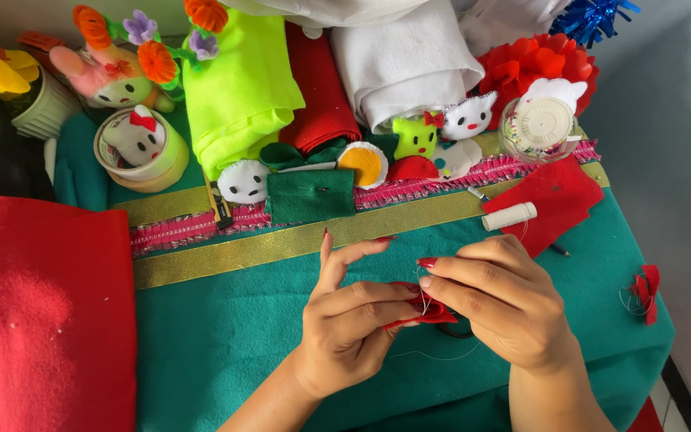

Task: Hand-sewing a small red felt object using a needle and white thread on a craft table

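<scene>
My left hand (pixel 349 316) and my right hand (pixel 501 300) meet over the green felt table cover (pixel 225 336), pinching a small red felt piece (pixel 433 312) between their fingertips. A thin white thread (pixel 433 354) hangs from the piece and trails across the cover. My right thumb and forefinger press on the piece's upper edge. My left forefinger points upward while the thumb and other fingers grip the piece. Whether a needle is held cannot be seen.
A white thread spool (pixel 509 216) lies on a red felt sheet (pixel 553 196). A small red bow (pixel 645 292) sits at the right edge. Felt figures (pixel 243 182), rolled felt in lime (pixel 237 84), red and white, a round pin box (pixel 539 128), a large red felt (pixel 41 312) at left.
</scene>
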